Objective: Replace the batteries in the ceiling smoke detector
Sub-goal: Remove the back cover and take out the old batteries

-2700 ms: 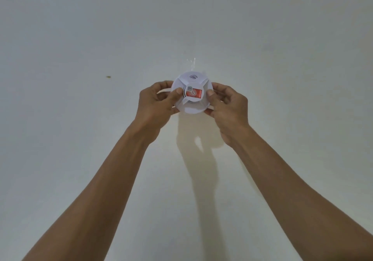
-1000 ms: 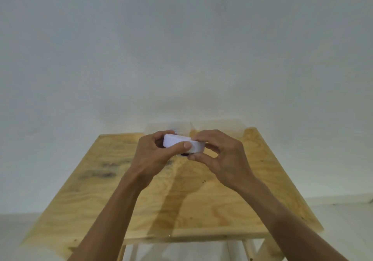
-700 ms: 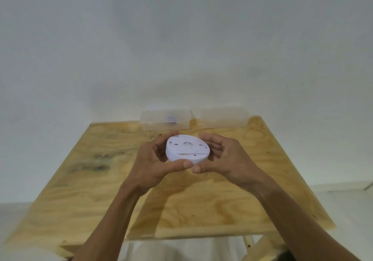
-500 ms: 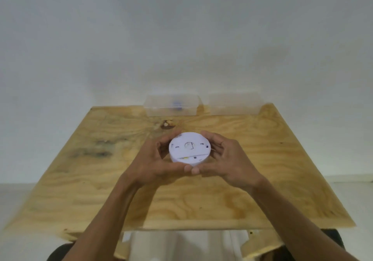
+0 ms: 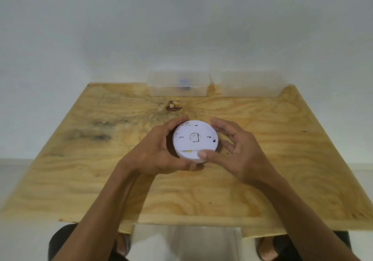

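Over table (image 5: 80, 170), both hands grip smoke detector (image 5: 194, 140); markings illegible.

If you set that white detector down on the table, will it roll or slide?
Probably neither. The smoke detector is a squat disc, so laid flat it should sit stable on the wooden table. Its smooth plastic shell looks rigid and fairly light: the left hand and right hand hold it by fingertips alone.
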A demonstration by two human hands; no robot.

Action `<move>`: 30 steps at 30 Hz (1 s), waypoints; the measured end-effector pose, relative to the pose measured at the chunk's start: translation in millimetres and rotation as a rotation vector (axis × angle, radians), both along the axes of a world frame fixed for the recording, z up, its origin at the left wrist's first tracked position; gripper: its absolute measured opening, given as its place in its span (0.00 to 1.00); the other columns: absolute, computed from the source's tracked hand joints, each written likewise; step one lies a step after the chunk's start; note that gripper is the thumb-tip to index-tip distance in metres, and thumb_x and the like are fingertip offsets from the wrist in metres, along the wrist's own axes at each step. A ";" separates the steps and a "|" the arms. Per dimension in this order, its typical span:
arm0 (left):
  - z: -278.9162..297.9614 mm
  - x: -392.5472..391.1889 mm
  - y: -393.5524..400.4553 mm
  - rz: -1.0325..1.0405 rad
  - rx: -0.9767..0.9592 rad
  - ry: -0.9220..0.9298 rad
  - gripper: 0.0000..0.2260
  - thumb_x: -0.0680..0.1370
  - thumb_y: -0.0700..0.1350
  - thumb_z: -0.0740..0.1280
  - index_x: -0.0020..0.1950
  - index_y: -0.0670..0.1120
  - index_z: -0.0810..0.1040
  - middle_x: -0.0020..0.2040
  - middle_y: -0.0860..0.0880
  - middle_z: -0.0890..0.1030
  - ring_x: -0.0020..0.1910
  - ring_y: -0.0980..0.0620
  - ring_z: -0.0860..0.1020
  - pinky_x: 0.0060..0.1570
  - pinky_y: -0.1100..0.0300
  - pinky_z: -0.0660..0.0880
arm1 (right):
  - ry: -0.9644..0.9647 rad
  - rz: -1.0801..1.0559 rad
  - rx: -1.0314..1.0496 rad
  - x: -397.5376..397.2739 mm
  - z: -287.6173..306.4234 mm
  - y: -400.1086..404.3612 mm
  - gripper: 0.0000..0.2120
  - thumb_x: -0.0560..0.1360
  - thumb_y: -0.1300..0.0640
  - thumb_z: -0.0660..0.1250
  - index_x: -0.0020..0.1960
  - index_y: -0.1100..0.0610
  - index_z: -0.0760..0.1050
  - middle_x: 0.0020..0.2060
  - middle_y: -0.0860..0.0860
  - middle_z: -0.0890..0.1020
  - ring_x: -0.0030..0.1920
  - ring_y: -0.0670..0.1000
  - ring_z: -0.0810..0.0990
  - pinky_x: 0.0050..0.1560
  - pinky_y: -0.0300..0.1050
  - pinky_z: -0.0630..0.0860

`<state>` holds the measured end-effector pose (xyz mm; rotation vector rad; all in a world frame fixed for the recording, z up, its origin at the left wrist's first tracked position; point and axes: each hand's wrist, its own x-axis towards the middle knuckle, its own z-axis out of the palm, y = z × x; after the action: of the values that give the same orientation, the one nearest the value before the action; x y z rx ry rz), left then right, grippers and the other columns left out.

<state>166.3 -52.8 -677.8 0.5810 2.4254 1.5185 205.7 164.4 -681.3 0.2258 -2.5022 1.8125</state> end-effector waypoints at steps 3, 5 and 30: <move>3.6 -1.8 6.9 0.013 -0.075 0.032 0.51 0.54 0.58 0.83 0.74 0.50 0.68 0.64 0.57 0.79 0.62 0.60 0.79 0.62 0.58 0.78 | 0.069 0.011 0.362 -11.4 18.3 -1.6 0.32 0.69 0.45 0.77 0.69 0.50 0.73 0.61 0.46 0.75 0.65 0.46 0.72 0.65 0.45 0.69; 3.9 -3.3 10.1 0.030 -0.065 0.026 0.46 0.55 0.59 0.82 0.70 0.53 0.70 0.61 0.58 0.80 0.58 0.60 0.81 0.57 0.60 0.79 | 0.052 0.104 0.576 -20.8 27.4 -7.4 0.33 0.70 0.42 0.74 0.71 0.51 0.71 0.59 0.46 0.72 0.63 0.47 0.67 0.61 0.39 0.64; -0.8 2.5 19.4 0.116 0.052 0.130 0.31 0.56 0.52 0.81 0.57 0.48 0.80 0.50 0.51 0.86 0.48 0.53 0.84 0.45 0.54 0.81 | 0.147 0.446 0.844 -47.8 49.7 -8.0 0.28 0.72 0.44 0.73 0.68 0.48 0.69 0.55 0.44 0.68 0.58 0.49 0.64 0.56 0.47 0.68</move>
<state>168.7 -33.4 -678.6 0.5748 2.5648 1.6420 157.9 156.5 -631.6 0.9531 -3.0953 0.6287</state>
